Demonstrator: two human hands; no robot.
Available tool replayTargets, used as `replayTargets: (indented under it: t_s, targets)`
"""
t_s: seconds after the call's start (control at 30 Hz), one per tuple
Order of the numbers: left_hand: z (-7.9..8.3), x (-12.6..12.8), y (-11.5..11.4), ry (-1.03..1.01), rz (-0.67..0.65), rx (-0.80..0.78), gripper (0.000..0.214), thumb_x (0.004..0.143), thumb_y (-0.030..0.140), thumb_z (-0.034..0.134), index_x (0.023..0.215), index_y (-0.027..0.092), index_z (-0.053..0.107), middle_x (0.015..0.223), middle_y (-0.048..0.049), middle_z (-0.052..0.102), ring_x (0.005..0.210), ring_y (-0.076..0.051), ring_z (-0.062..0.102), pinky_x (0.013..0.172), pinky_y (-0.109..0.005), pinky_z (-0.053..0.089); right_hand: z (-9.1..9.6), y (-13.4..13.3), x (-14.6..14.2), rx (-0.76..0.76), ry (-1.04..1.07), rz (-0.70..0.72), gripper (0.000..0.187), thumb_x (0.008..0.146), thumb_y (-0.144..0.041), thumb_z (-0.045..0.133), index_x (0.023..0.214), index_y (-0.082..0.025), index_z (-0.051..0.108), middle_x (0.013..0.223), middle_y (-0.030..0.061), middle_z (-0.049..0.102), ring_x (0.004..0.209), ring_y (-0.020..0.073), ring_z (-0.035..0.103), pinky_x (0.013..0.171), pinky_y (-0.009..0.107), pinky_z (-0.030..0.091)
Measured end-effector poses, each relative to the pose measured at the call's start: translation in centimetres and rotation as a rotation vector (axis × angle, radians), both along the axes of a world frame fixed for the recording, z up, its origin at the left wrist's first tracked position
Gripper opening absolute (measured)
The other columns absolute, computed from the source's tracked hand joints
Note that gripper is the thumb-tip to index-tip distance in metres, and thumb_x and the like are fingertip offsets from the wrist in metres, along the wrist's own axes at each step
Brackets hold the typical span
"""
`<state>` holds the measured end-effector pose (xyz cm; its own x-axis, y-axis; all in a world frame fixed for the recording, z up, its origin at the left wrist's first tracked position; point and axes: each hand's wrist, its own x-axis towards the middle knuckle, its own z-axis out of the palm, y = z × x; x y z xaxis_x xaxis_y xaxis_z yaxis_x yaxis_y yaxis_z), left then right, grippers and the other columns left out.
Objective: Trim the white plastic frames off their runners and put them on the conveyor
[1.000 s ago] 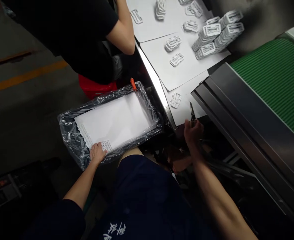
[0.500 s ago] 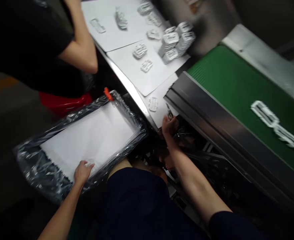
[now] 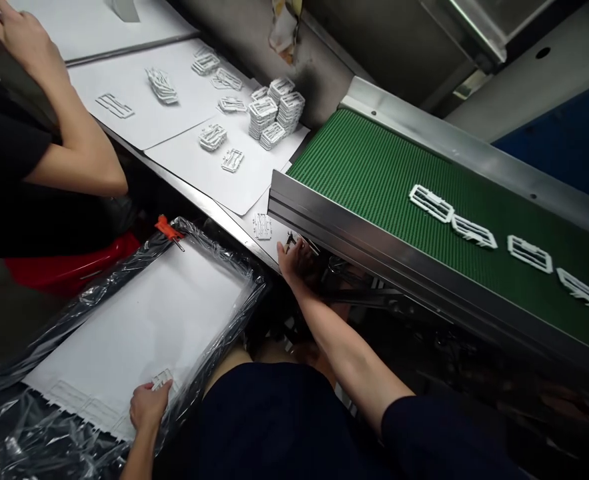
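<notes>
My left hand (image 3: 149,405) is closed on a small white plastic frame part (image 3: 162,380). It holds the part over the near end of the white sheet (image 3: 139,313) lying in a plastic-lined box. My right hand (image 3: 295,259) is at the table's near corner, beside the conveyor's end, its fingers curled round a small dark metal tool (image 3: 290,241) whose kind is hard to make out. Another white frame part (image 3: 263,227) lies flat on the paper just left of that hand.
Stacked white parts (image 3: 277,110) and several loose piles stand on the paper-covered table (image 3: 174,140). At right, a green conveyor belt (image 3: 374,180) carries white parts (image 3: 430,203). An orange-handled tool (image 3: 169,230) rests at the box rim (image 3: 261,280). A co-worker's arm (image 3: 74,133) and a red stool (image 3: 74,263) are at left.
My view has swung, so the table and box appear further left and more conveyor shows. More white parts are visible on the belt. The co-worker's hand is now in view. Both my hands keep their hold.
</notes>
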<state>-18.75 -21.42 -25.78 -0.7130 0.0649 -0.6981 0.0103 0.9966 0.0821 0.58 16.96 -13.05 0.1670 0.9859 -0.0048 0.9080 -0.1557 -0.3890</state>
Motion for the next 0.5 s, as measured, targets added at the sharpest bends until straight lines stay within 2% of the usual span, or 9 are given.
replayTargets:
  t_s: [0.07, 0.17, 0.23, 0.3, 0.37, 0.43, 0.5]
  targets:
    - [0.7, 0.0, 0.4, 0.032, 0.02, 0.03, 0.054, 0.062, 0.045, 0.065, 0.102, 0.01, 0.055, 0.102, -0.0281, 0.062, 0.105, -0.047, 0.055, 0.085, -0.052, 0.046, 0.6, -0.5, 0.3, -0.011, 0.032, 0.035, 0.058, 0.081, -0.051, 0.052, 0.123, -0.01, 0.047, 0.13, 0.0246, 0.041, 0.122, 0.0374, 0.034, 0.095, 0.053, 0.03]
    - [2.1, -0.6, 1.7, 0.087, 0.058, 0.118, 0.048, 0.06, 0.043, 0.067, 0.096, 0.015, 0.053, 0.091, -0.0197, 0.063, 0.102, -0.043, 0.056, 0.084, -0.052, 0.045, 1.5, -1.9, 1.8, -0.036, 0.106, 0.108, 0.05, 0.086, -0.044, 0.045, 0.124, -0.012, 0.047, 0.139, 0.0206, 0.035, 0.128, 0.0322, 0.03, 0.097, 0.045, 0.032]
    - [3.3, -1.2, 3.6, 0.122, 0.087, 0.222, 0.045, 0.062, 0.043, 0.067, 0.094, 0.018, 0.05, 0.086, -0.0127, 0.062, 0.095, -0.036, 0.059, 0.08, -0.048, 0.047, 2.1, -3.5, 3.2, -0.078, 0.18, 0.174, 0.042, 0.089, -0.038, 0.039, 0.122, -0.014, 0.049, 0.134, 0.0172, 0.043, 0.123, 0.0258, 0.04, 0.094, 0.037, 0.037]
    - [4.8, -1.7, 6.2, 0.104, 0.119, 0.36, 0.048, 0.061, 0.045, 0.068, 0.095, 0.019, 0.048, 0.081, -0.0061, 0.058, 0.077, -0.026, 0.061, 0.068, -0.038, 0.05, 2.7, -5.8, 4.7, -0.15, 0.266, 0.243, 0.039, 0.092, -0.036, 0.032, 0.118, -0.015, 0.052, 0.113, 0.0124, 0.06, 0.101, 0.0194, 0.057, 0.082, 0.03, 0.044]
    - [6.6, -1.6, 9.6, 0.004, 0.117, 0.52, 0.051, 0.059, 0.046, 0.069, 0.097, 0.019, 0.046, 0.075, -0.0001, 0.055, 0.059, -0.016, 0.056, 0.056, -0.028, 0.048, 3.2, -8.3, 6.0, -0.224, 0.343, 0.296, 0.04, 0.093, -0.038, 0.028, 0.111, -0.018, 0.058, 0.088, 0.0063, 0.066, 0.077, 0.0162, 0.062, 0.07, 0.027, 0.046]
    - [8.6, -0.5, 13.2, -0.133, 0.066, 0.655, 0.053, 0.055, 0.046, 0.071, 0.094, 0.02, 0.047, 0.069, 0.0036, 0.052, 0.049, -0.011, 0.049, 0.048, -0.023, 0.043, 3.9, -10.6, 7.0, -0.272, 0.399, 0.325, 0.039, 0.092, -0.04, 0.031, 0.102, -0.019, 0.063, 0.078, 0.0038, 0.067, 0.07, 0.0157, 0.062, 0.065, 0.025, 0.045]
    - [10.7, 1.9, 17.0, -0.276, -0.036, 0.749, 0.052, 0.053, 0.045, 0.074, 0.089, 0.02, 0.047, 0.062, 0.0055, 0.049, 0.044, -0.01, 0.045, 0.043, -0.021, 0.038, 4.5, -12.3, 7.6, -0.294, 0.447, 0.332, 0.037, 0.091, -0.038, 0.036, 0.102, -0.019, 0.065, 0.079, 0.0036, 0.068, 0.07, 0.0154, 0.062, 0.066, 0.025, 0.046]
